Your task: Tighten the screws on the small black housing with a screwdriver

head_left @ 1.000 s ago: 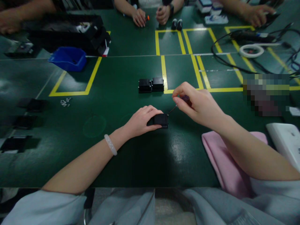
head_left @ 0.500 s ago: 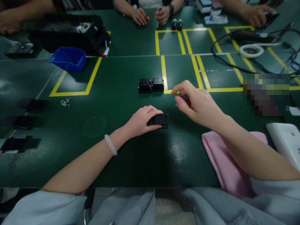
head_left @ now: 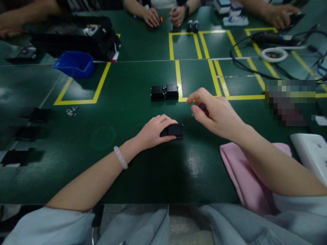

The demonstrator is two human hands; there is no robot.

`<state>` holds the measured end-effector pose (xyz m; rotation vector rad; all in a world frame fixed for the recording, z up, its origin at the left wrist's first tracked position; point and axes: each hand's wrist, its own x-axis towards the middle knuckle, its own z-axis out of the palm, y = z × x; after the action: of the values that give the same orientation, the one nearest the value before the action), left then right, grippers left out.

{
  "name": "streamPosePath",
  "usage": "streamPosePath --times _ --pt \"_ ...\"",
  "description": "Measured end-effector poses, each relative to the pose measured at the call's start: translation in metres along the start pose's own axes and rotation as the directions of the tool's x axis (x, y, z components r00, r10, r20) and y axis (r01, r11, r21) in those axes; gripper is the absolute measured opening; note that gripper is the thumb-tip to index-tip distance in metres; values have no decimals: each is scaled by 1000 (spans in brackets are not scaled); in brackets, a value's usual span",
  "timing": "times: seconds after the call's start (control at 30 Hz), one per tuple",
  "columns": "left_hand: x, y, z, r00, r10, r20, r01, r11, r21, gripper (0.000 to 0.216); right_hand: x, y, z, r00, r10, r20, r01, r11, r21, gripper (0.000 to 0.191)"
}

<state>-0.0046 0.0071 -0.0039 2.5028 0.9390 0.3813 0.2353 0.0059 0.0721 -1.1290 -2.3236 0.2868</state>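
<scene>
The left hand was clamped over a small black plastic box lying on the dark green surface, pinning it flat. The right hand pinched a slim dark-handled screwdriver, its thin metal tip meeting the box's right end. Steady downward pressure and a shaft kept in line with the screw would likely prevent slipping.

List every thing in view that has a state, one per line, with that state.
left hand: clamped on the black block
black block: flat on the table, pinned
right hand: pinching the screwdriver
screwdriver: tilted, tip at the block
two black blocks: side by side, untouched
blue bin: upright
</scene>
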Motion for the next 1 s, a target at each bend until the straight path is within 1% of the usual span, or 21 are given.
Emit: streamPosePath --times 0.07,0.13,0.3,0.5,0.67,0.8,0.93,1.0 --pt "0 0 0 1000 -2 1 2 1000 4 42 0 0 0 1000 -23 -3 23 1000 2 16" --pt "0 0 0 1000 -2 1 2 1000 4 42 1 1 -1 1000 -23 2 23 1000 -1 17" --pt "-1 0 0 1000 1 -1 -1 1000 -1 43 0 0 0 999 32 6 -32 999 -12 15" --pt "0 0 0 1000 0 4 0 1000 3 43 0 0 -1 1000 -14 3 14 1000 -9 16" --pt "0 1 -1 1000 1 4 -1 1000 2 43 0 0 -1 1000 7 11 -7 1000 -10 13" --pt "0 0 -1 1000 -2 1 2 1000 7 42 0 0 0 1000 11 10 -11 1000 1 18" --pt "0 0 0 1000 3 2 -3 1000 5 42 0 1 0 1000 -2 21 2 1000 3 18" --pt "1 0 0 1000 6 -1 -6 1000 2 42 0 1 0 1000 11 25 -11 1000 1 19"
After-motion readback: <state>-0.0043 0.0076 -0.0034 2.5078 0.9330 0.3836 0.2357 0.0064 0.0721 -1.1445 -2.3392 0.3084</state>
